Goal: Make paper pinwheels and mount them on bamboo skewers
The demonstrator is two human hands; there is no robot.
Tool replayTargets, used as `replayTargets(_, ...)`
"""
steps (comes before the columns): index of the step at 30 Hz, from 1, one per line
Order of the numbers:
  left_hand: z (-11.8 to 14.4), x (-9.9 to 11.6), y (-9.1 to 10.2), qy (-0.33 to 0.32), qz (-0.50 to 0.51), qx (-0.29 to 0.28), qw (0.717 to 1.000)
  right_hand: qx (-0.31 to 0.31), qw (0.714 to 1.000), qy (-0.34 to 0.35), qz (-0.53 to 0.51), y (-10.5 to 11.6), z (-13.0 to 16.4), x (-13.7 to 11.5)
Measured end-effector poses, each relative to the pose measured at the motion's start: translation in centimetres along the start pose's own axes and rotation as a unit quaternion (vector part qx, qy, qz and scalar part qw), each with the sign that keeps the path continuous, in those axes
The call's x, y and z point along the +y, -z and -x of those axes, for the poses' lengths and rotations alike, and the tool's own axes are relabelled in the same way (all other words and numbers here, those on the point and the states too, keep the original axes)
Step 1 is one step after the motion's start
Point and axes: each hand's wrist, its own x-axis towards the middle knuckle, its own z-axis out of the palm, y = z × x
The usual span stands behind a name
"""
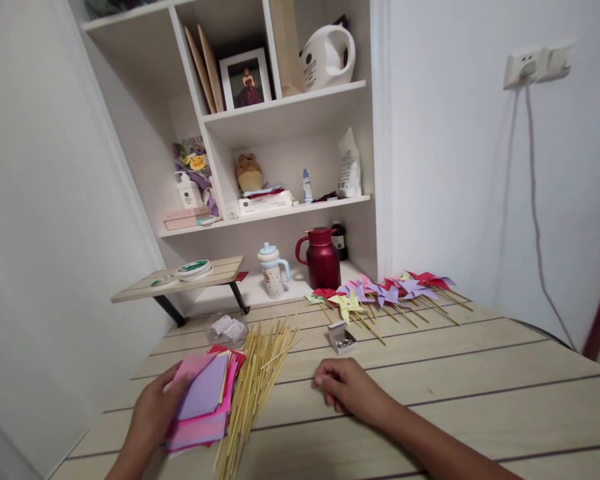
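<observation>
At the left, my left hand [155,405] has its thumb on a pink paper sheet [194,366] and its fingers at the sheet's edge, so the sheet is pinched. Below it lies a stack of coloured paper squares [205,392] in purple, pink, red and yellow. A pile of thin wooden sticks [254,380] lies right beside the stack. My right hand [347,387] rests on the table in a loose fist, with nothing visible in it. Just beyond it stands a small open box of metal pins [344,341].
Several paper pinwheels [380,293] on sticks lie at the back right of the table [460,400]. A clear container [229,329] with white packets sits behind the papers. A red jug [323,260], a tumbler [274,272] and a small raised shelf [180,279] stand farther back.
</observation>
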Motion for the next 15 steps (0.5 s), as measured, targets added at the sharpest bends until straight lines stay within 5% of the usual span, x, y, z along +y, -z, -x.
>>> replayTargets(5, -0.2, 1.2, 1.0, 0.015, -0.043, 0.095, 0.994, 0.025, 0.999, 0.007, -0.043, -0.3, -0.1, -0.4)
replayTargets(8, 1.0, 4.1, 0.4, -0.080, -0.080, 0.175, 0.978, 0.037, 0.995, 0.010, -0.091, -0.7, -0.4, -0.6)
replayTargets(11, 3.1, 8.1, -2.0, -0.347, -0.153, 0.292, 0.878, 0.039, 0.987, -0.003, -0.158, -1.0, -0.5, -0.9)
replayTargets(15, 6.1, 12.8, -6.8, -0.647, -0.175, 0.277, 0.689, 0.000, 0.914, -0.056, -0.401, -0.7, -0.2, -2.2)
